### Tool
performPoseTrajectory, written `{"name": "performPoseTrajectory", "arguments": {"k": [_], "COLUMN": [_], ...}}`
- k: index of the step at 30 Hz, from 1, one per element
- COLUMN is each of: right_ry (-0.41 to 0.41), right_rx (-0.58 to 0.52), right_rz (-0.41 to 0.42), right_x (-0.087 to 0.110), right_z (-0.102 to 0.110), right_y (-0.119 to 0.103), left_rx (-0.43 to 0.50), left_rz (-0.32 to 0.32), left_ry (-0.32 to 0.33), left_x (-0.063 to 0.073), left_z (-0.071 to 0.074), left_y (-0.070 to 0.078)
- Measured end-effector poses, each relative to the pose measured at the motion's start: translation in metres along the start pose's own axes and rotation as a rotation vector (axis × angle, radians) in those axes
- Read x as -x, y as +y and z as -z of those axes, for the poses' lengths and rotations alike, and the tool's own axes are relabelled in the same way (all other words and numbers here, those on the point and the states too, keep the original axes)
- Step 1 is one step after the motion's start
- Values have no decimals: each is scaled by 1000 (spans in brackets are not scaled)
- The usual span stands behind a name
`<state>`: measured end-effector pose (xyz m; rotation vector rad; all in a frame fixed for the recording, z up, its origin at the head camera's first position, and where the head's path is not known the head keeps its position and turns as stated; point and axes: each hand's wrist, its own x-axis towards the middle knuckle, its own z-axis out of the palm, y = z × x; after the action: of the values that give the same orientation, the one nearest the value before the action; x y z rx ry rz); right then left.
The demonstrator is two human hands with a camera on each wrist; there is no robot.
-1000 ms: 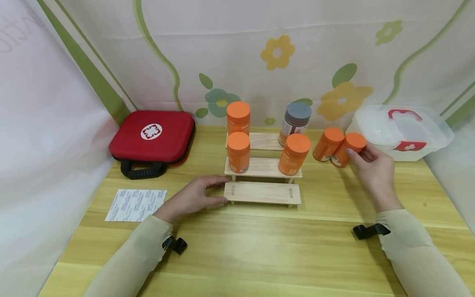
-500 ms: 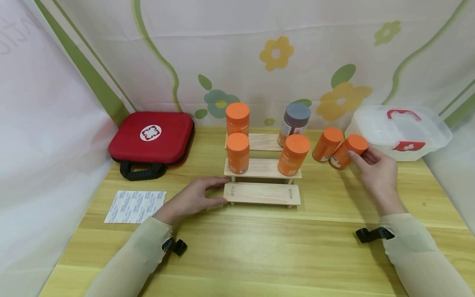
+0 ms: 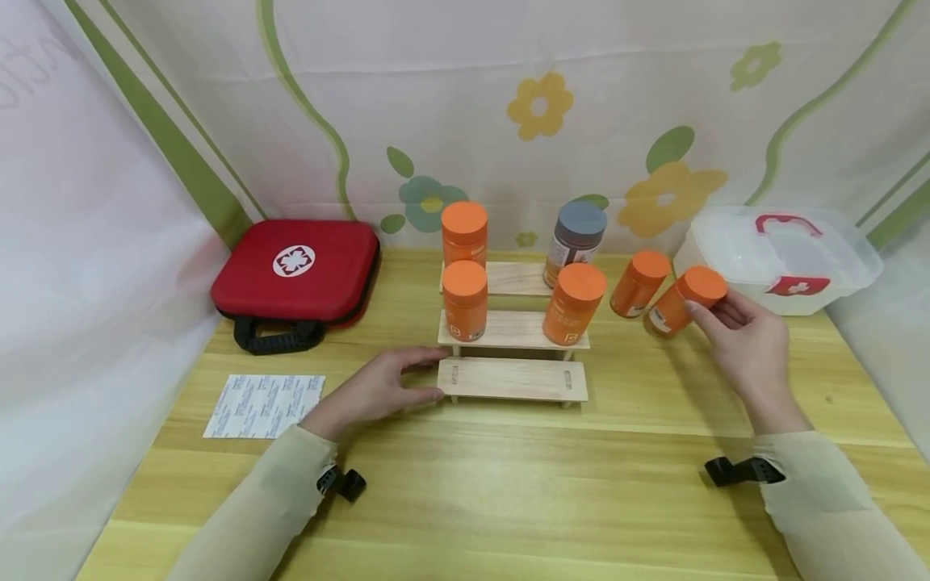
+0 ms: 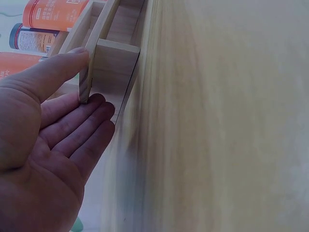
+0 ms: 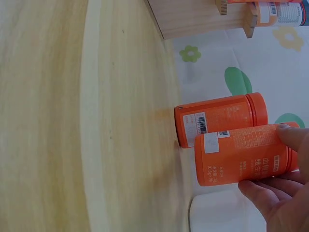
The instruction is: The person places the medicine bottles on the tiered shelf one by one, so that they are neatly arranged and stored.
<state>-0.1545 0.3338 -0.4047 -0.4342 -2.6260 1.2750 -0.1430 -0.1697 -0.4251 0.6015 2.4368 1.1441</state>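
Observation:
A three-tier wooden stepped rack (image 3: 512, 379) stands mid-table. My left hand (image 3: 379, 386) holds the left end of its lowest board, thumb at the front corner and fingers behind; the left wrist view shows the board's end (image 4: 84, 87) between thumb and fingertips. My right hand (image 3: 751, 343) grips an orange supplement bottle (image 3: 676, 311) near its lid, tilted to the right. In the right wrist view this bottle (image 5: 231, 157) has its base off the table, beside a second orange bottle (image 5: 212, 118) that stands on the table. The rack's lowest board carries nothing.
Two orange bottles stand on the middle tier, one of them at its left (image 3: 465, 307). On the top tier are an orange bottle (image 3: 465, 230) and a grey-lidded bottle (image 3: 577, 238). A red first-aid case (image 3: 327, 274), a printed white sheet (image 3: 261, 403) and a clear-lidded box (image 3: 748, 274) lie around.
My right hand has drawn the gripped bottle slightly right and toward me, and a gap from the second bottle has opened. The left hand stays at the rack.

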Motion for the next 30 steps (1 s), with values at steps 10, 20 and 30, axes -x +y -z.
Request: {"name": "performPoseTrajectory", "arguments": {"k": [10, 20, 30], "right_ry": [35, 64, 75], "right_rx": [-44, -71, -99], "right_rz": [36, 92, 122], "right_x": [13, 31, 47], "right_z": [9, 14, 16], "right_y": [-3, -10, -16], "left_rx": [-7, -3, 1], "left_rz": [8, 18, 22], "left_ry": [1, 3, -2], "left_x": [0, 0, 1], "left_z": [1, 0, -1], "left_y": [2, 0, -1]}}
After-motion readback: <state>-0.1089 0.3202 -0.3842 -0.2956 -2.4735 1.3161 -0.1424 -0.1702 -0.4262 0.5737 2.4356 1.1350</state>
